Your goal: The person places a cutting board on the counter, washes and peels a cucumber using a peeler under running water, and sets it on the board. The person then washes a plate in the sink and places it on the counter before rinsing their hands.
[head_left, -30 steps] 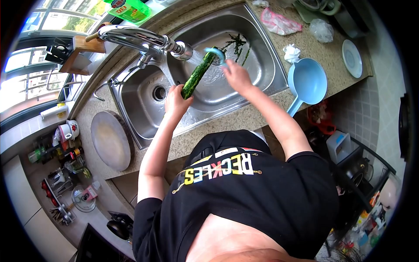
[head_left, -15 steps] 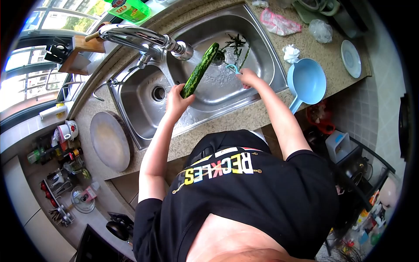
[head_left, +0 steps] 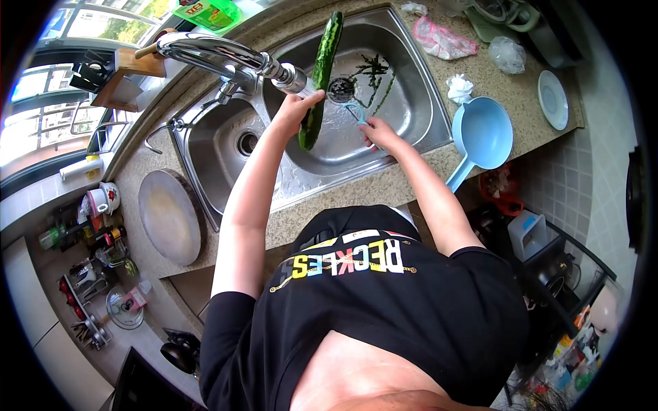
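Observation:
My left hand (head_left: 299,111) is wrapped round the middle of a long green cucumber (head_left: 327,55), which stands nearly upright in view beside the faucet head (head_left: 290,78). The cucumber's lower end hangs over the large sink basin (head_left: 404,103). My right hand (head_left: 377,133) holds a light blue peeler (head_left: 356,111) over the same basin, to the right of the cucumber and apart from it. Dark green peel strips (head_left: 373,68) lie in the basin near the drain (head_left: 340,89).
A light blue ladle (head_left: 483,132) and a white plate (head_left: 552,100) are on the right counter, with crumpled plastic bags (head_left: 507,55). A round board (head_left: 170,217) leans left of the sink. The knife block (head_left: 130,81) stands behind, by the window.
My left hand has moved up and away with the cucumber, its grip now around the middle instead of the lower end. My right hand has drawn the peeler back from the cucumber.

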A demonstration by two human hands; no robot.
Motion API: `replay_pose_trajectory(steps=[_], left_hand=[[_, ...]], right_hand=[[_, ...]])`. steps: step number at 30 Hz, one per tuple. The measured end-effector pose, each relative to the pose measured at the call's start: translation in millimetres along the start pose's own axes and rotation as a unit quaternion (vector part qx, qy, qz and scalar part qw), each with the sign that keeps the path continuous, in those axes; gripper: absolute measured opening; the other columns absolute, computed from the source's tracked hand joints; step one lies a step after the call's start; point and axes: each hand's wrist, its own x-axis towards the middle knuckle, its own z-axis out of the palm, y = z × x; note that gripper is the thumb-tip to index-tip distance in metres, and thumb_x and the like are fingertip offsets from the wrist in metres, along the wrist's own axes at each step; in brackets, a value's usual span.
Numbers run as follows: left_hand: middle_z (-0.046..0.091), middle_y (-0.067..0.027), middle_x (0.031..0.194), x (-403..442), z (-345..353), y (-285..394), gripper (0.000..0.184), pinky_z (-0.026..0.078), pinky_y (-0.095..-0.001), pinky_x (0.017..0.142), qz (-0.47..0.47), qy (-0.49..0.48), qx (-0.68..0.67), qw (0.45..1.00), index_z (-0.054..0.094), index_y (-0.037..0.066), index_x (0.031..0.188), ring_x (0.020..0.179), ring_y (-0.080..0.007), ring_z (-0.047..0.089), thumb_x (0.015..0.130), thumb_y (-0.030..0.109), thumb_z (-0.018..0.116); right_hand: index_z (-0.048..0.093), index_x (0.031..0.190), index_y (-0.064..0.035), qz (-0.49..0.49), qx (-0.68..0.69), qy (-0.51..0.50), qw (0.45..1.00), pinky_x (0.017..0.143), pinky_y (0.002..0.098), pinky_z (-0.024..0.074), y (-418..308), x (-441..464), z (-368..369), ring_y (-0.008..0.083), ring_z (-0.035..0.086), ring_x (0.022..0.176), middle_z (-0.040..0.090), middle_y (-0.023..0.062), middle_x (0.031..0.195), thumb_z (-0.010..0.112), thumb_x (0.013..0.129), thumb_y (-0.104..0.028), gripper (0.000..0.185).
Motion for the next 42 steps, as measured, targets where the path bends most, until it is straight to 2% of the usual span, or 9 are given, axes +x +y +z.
replay_pose_trajectory(steps=[8,11,15,18,22,24,30,37,42], left_hand=[[0.061,-0.0089,0.080,-6,6,-26,0.030,0.049,-0.0310,0.062,-0.013,-0.088,-0.262,0.961,0.055,0.002,0.098,0.071,-0.0189,0.060,0.092,0.030,0.045],[0.060,-0.0118,0.077,-4,8,-42,0.047,0.051,-0.0334,0.057,-0.075,-0.086,-0.279,0.953,0.054,0.002,0.097,0.063,-0.0217,0.060,0.092,0.045,0.036],[0.060,-0.0150,0.083,-5,4,-53,0.046,0.052,-0.0344,0.064,-0.153,-0.090,-0.285,0.942,0.053,0.001,0.102,0.068,-0.0233,0.061,0.093,0.043,0.037],[0.061,-0.0128,0.078,-7,3,-59,0.048,0.052,-0.0344,0.060,-0.154,-0.089,-0.292,0.940,0.054,0.002,0.099,0.065,-0.0219,0.060,0.092,0.045,0.036],[0.060,-0.0108,0.075,-21,6,-55,0.043,0.051,-0.0335,0.059,-0.141,-0.115,-0.267,0.946,0.055,0.004,0.097,0.063,-0.0203,0.059,0.093,0.043,0.036],[0.060,-0.0082,0.074,-28,8,-55,0.041,0.049,-0.0304,0.056,-0.116,-0.110,-0.238,0.958,0.055,0.006,0.098,0.062,-0.0166,0.058,0.093,0.042,0.038],[0.060,-0.0059,0.075,-21,9,-53,0.033,0.048,-0.0268,0.054,-0.073,-0.092,-0.265,0.957,0.055,0.006,0.099,0.064,-0.0141,0.058,0.090,0.037,0.049],[0.059,-0.0114,0.099,-15,14,-62,0.029,0.048,-0.0401,0.080,0.024,-0.171,-0.297,0.939,0.045,0.008,0.111,0.094,-0.0220,0.058,0.084,0.008,0.055],[0.054,-0.0146,0.110,-19,18,-69,0.039,0.042,-0.0524,0.087,0.085,-0.032,-0.363,0.927,0.037,0.008,0.111,0.107,-0.0281,0.051,0.079,-0.004,0.055]], right_hand=[[0.051,0.092,-0.0035,-0.084,0.141,0.145,0.976,0.048,0.0305,0.0472,-11,2,4,0.0190,0.057,0.058,0.057,0.0081,0.072,0.049,0.089,-0.025,0.022],[0.053,0.097,-0.0040,-0.272,-0.116,0.207,0.933,0.066,0.0396,0.0478,-30,-10,10,0.0376,0.058,0.074,0.060,0.0167,0.091,0.051,0.087,-0.029,0.027],[0.056,0.100,-0.0084,-0.433,-0.217,0.101,0.869,0.071,0.0421,0.0479,-64,-57,32,0.0345,0.059,0.082,0.060,0.0135,0.095,0.052,0.086,-0.028,0.025],[0.055,0.101,-0.0082,-0.384,-0.339,0.057,0.857,0.071,0.0421,0.0478,-69,-47,29,0.0333,0.059,0.084,0.061,0.0131,0.094,0.052,0.086,-0.027,0.025],[0.055,0.095,-0.0087,-0.135,-0.352,0.266,0.887,0.069,0.0476,0.0451,-65,25,-35,0.0376,0.059,0.083,0.062,0.0176,0.084,0.046,0.086,-0.028,0.023],[0.056,0.091,-0.0055,-0.153,-0.285,0.354,0.878,0.068,0.0482,0.0454,-31,55,-57,0.0384,0.059,0.080,0.062,0.0200,0.083,0.048,0.085,-0.031,0.027],[0.058,0.088,-0.0024,-0.031,-0.098,0.160,0.982,0.047,0.0338,0.0468,-2,18,-32,0.0204,0.059,0.047,0.060,0.0121,0.066,0.053,0.084,-0.025,0.024],[0.056,0.097,-0.0039,-0.050,-0.026,0.087,0.995,0.044,0.0288,0.0457,0,11,-19,0.0154,0.056,0.048,0.056,0.0071,0.064,0.054,0.084,-0.026,0.025],[0.054,0.098,-0.0037,-0.077,0.010,0.110,0.991,0.041,0.0232,0.0411,-4,-1,-20,0.0097,0.050,0.048,0.053,0.0026,0.065,0.051,0.087,-0.026,0.025]])
